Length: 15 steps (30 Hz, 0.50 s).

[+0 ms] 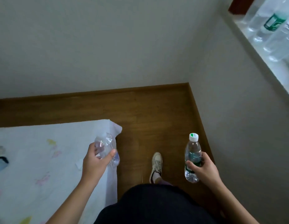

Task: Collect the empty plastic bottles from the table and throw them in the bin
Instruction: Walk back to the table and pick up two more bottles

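Observation:
My left hand (95, 160) grips a crumpled clear plastic bottle (108, 146) over the corner of the cloth-covered table (35, 159). My right hand (203, 168) holds an upright clear bottle with a green label and a white cap (193, 151) above the wooden floor. Both bottles look empty. No bin is in view.
The white patterned tablecloth fills the lower left. Brown wooden floor (148, 110) runs ahead to a corner between two pale walls. My shoe (156, 165) stands on the floor between my hands. Several more clear bottles (273, 26) stand on a ledge at the upper right.

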{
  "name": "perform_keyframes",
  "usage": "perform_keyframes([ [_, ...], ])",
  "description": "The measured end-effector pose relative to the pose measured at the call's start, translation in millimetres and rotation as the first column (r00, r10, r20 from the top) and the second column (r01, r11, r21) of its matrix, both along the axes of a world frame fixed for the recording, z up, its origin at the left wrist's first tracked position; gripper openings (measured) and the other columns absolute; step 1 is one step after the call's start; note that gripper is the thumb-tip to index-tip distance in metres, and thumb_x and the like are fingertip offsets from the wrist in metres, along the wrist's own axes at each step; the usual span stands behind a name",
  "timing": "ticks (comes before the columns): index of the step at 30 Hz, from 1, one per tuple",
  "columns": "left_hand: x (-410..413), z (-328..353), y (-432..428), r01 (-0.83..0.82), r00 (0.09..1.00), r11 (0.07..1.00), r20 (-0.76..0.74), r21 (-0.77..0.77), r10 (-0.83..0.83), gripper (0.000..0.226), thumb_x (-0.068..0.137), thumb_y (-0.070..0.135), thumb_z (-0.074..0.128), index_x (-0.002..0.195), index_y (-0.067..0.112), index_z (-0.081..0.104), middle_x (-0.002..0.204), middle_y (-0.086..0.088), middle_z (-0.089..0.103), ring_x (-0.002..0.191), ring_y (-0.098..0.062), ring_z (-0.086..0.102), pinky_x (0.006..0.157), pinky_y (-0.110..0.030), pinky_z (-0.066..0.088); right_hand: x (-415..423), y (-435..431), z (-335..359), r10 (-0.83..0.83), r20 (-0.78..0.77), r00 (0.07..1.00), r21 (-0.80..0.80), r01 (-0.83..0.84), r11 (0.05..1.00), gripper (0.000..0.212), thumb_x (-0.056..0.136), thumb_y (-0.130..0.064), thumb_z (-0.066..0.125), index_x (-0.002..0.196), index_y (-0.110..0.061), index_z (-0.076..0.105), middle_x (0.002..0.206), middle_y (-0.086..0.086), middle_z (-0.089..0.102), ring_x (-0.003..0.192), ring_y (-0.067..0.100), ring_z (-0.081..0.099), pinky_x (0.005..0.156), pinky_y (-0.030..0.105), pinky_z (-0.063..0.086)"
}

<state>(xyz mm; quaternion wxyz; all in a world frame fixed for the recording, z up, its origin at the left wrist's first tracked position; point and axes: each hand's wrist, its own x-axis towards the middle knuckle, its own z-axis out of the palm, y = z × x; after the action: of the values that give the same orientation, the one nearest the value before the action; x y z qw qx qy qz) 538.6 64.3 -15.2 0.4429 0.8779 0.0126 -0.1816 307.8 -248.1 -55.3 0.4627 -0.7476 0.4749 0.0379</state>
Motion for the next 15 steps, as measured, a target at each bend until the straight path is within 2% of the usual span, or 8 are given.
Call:
perform_keyframes([
  [2, 25, 0, -17, -0.054, 0.999, 0.998, -0.001, 0.036, 0.054, 0.061, 0.081, 0.038, 0.081, 0.133, 0.025, 0.050, 0.125, 0.006, 0.058, 0.106, -0.016, 0.058, 0.070, -0.021, 0.048, 39, -26, -3, 0.027, 0.012, 1.000, 0.038, -0.027, 0.999, 0.058, 0.078, -0.036, 0.082, 0.127, -0.018, 0.055, 0.104, -0.010, 0.064, 0.093, 0.010, 0.063, 0.073, 0.027, 0.051],
  [4, 49, 2, -29, -0.123, 0.992, 0.991, -0.008, 0.059, 0.124, 0.065, 0.081, 0.039, 0.080, 0.136, 0.023, 0.050, 0.129, 0.004, 0.059, 0.114, -0.020, 0.059, 0.079, -0.027, 0.048, 82, -46, -2, 0.074, 0.008, 0.997, 0.069, -0.074, 0.995, 0.060, 0.077, -0.037, 0.082, 0.127, -0.020, 0.054, 0.106, -0.009, 0.064, 0.094, 0.011, 0.064, 0.076, 0.031, 0.055],
  [6, 73, 3, -35, -0.201, 0.979, 0.977, -0.012, 0.077, 0.202, 0.065, 0.080, 0.040, 0.082, 0.134, 0.022, 0.051, 0.130, 0.002, 0.061, 0.115, -0.022, 0.060, 0.085, -0.032, 0.048, 131, -63, 0, 0.161, 0.017, 0.987, 0.081, -0.162, 0.984, 0.065, 0.070, -0.050, 0.081, 0.123, -0.024, 0.054, 0.108, -0.007, 0.066, 0.094, 0.013, 0.067, 0.078, 0.035, 0.060],
  [9, 103, 6, -32, -0.323, 0.945, 0.942, -0.015, 0.089, 0.326, 0.062, 0.077, 0.038, 0.084, 0.127, 0.019, 0.053, 0.123, 0.000, 0.064, 0.107, -0.021, 0.061, 0.084, -0.034, 0.048, 209, -79, 11, 0.316, 0.052, 0.947, 0.066, -0.319, 0.946, 0.081, 0.056, -0.070, 0.072, 0.121, -0.027, 0.053, 0.107, -0.010, 0.065, 0.096, 0.013, 0.067, 0.081, 0.037, 0.060],
  [12, 126, 6, -24, -0.443, 0.894, 0.891, -0.021, 0.100, 0.447, 0.056, 0.074, 0.037, 0.086, 0.117, 0.018, 0.056, 0.114, -0.002, 0.066, 0.106, -0.026, 0.064, 0.083, -0.036, 0.047, 285, -84, 23, 0.437, 0.077, 0.896, 0.031, -0.440, 0.897, 0.068, 0.072, -0.052, 0.079, 0.127, -0.024, 0.052, 0.107, -0.012, 0.060, 0.099, 0.011, 0.061, 0.083, 0.032, 0.056],
  [15, 153, -3, -25, -0.529, 0.843, 0.844, -0.055, 0.086, 0.535, 0.055, 0.071, 0.040, 0.088, 0.113, 0.019, 0.058, 0.110, -0.002, 0.068, 0.106, -0.027, 0.065, 0.085, -0.038, 0.049, 353, -87, 29, 0.502, 0.126, 0.856, 0.034, -0.509, 0.860, 0.073, 0.064, -0.059, 0.078, 0.125, -0.028, 0.051, 0.107, -0.015, 0.061, 0.098, 0.008, 0.062, 0.082, 0.029, 0.055],
])
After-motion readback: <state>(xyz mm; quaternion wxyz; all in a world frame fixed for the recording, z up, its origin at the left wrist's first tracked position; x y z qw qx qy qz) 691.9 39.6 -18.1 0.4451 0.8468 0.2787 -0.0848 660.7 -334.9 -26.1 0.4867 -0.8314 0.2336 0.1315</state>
